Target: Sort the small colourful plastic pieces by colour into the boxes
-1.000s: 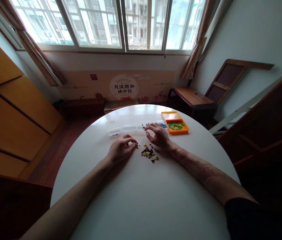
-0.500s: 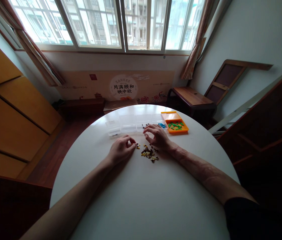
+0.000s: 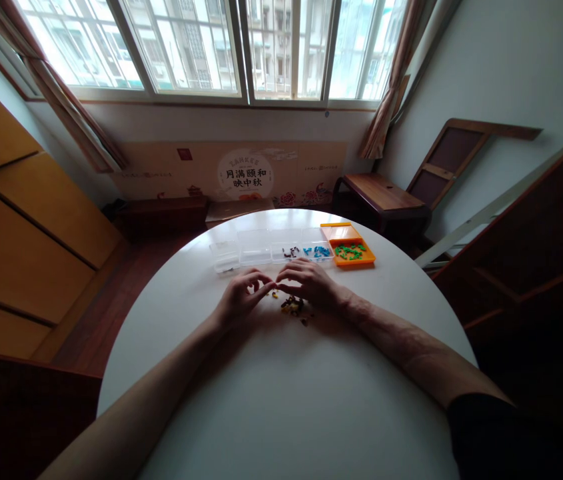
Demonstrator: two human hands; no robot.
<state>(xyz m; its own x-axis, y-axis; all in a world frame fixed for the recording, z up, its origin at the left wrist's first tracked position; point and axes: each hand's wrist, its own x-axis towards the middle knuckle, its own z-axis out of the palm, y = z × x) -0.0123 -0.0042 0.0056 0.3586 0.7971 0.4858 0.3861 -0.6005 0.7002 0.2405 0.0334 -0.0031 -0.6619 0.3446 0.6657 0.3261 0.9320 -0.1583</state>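
The fingertips of my left hand (image 3: 244,295) and my right hand (image 3: 311,283) meet above the round white table. Both hands are closed in a pinch, and whatever is between the fingers is too small to make out. Just under my right hand lies a small pile of yellow and dark brown plastic pieces (image 3: 291,307), partly covered by it. A few loose yellow and dark pieces (image 3: 274,294) lie below the fingertips. Behind the hands, the clear compartment box (image 3: 256,257) holds dark pieces (image 3: 291,253) and blue pieces (image 3: 317,251) in separate compartments.
An orange box (image 3: 355,263) with its lid open holds green pieces (image 3: 350,251), at the right end of the clear box. The white table (image 3: 281,400) has a curved edge. Beyond it stand a wooden bench (image 3: 384,190) and windows; wooden cabinets are on the left.
My right hand has moved down and left from the clear box to my left hand, uncovering the dark and blue pieces. My left hand has barely moved.
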